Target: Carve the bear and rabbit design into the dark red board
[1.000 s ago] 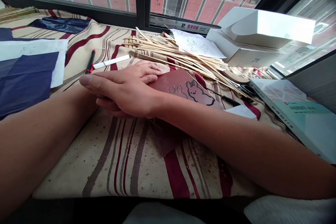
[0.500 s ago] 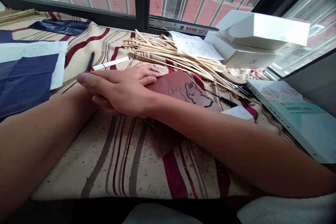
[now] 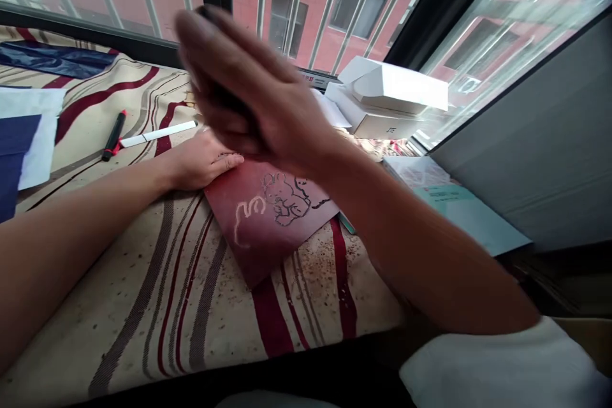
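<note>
The dark red sheet [image 3: 272,242] is lying on the striped cloth [image 3: 95,306], its rabbit drawings now uncovered. The left hand [image 3: 201,160] is resting on its edge, fingers flat and narrowly together. The right hand [image 3: 253,89] is lifting off the left, too blurred to tell its fingers.

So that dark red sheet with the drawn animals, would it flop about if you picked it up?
Probably not much: the dark red sheet lies flat with straight edges and a crisp corner, so it looks fairly stiff. It seems thin, so likely light. Its smooth face might slide on the striped cloth if pushed, though the left hand rests at its edge.
</note>
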